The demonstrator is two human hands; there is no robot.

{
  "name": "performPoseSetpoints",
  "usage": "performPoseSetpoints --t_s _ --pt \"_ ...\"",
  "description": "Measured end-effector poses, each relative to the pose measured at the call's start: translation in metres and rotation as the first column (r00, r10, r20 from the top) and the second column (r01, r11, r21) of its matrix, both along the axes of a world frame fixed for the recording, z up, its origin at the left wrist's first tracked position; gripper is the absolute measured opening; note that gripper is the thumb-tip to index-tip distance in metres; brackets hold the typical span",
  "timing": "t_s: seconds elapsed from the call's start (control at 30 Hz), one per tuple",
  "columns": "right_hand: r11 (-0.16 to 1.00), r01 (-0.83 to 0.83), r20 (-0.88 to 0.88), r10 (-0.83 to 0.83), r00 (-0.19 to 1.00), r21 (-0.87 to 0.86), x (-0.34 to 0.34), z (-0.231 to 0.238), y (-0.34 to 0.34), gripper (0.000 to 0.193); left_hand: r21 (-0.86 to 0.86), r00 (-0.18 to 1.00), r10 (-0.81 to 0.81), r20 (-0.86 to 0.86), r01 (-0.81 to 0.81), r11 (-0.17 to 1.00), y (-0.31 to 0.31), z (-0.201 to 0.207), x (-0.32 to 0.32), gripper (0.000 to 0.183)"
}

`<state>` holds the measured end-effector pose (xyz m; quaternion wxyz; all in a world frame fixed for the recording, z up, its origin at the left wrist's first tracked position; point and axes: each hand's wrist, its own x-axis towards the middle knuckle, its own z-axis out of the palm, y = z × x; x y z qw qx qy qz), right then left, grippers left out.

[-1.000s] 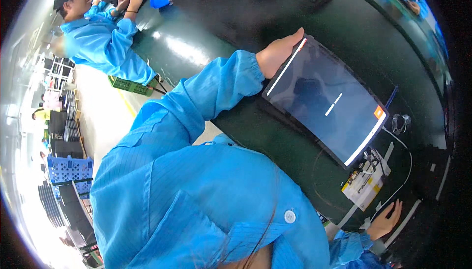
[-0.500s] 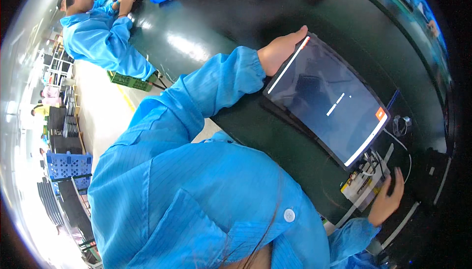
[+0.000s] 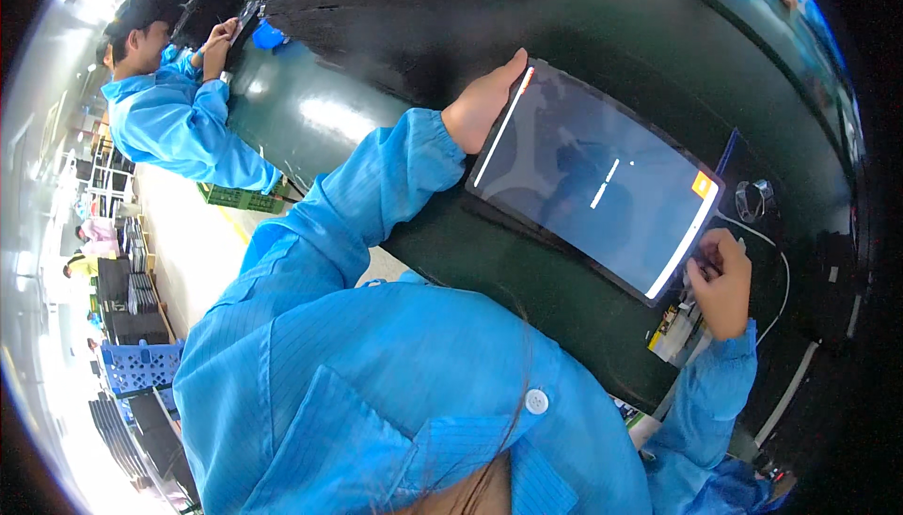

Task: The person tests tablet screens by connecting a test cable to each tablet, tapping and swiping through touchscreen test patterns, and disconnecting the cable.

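Green table, lit tablet, orange corner patch

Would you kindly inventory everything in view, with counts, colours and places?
Tablet: 1, dark screen, right of centre
Worktop: 1, dark green, under tablet
Cable: 1, white, right of tablet
Ring-shaped item: 1, greyish, near cable
Board: 1, white-yellow, below tablet's right end
Small object: 1, blue, upper left
Co-worker: 1 nearby, blue clothing, upper left
Crate: 1, green, by co-worker
Basket: 1, blue, lower left
Stacks: several, dark, far left
Jacket: 1, blue, foreground
Left hand: 1, bare, gripping tablet
Right hand: 1, bare, by tablet's right end
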<state>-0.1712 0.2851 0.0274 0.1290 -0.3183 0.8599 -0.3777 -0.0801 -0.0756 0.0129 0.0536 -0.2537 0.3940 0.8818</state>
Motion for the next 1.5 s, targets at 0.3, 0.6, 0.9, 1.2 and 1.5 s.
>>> performPoseSetpoints --t_s 0.3,0.6,0.9,1.2,1.5 --pt "0.981 0.171 -0.039 -0.175 0.984 -0.091 -0.003 -0.010 0.001 0.027 0.045 0.994 -0.025 -0.103 0.030 0.999 -0.001 0.006 0.006 0.053" --pt "0.954 0.116 0.209 -0.058 0.976 -0.276 -0.010 0.000 0.018 0.013 -0.009 0.994 -0.044 -0.103 0.043 0.999 0.002 0.010 0.005 0.053" --pt "0.991 0.029 0.272 0.007 0.962 -0.130 -0.006 0.002 0.012 0.019 -0.007 0.996 -0.006 -0.091 0.005 1.000 -0.001 0.006 0.005 0.058" --pt "0.990 0.012 0.281 0.028 0.959 -0.139 -0.008 -0.002 0.011 0.017 0.007 0.993 -0.047 -0.110 0.048 0.999 0.005 0.013 0.005 0.052" --pt "0.989 0.071 0.269 -0.033 0.962 -0.133 -0.001 -0.007 -0.002 0.016 -0.039 0.991 -0.019 -0.129 0.014 0.999 0.002 0.009 0.004 0.050"
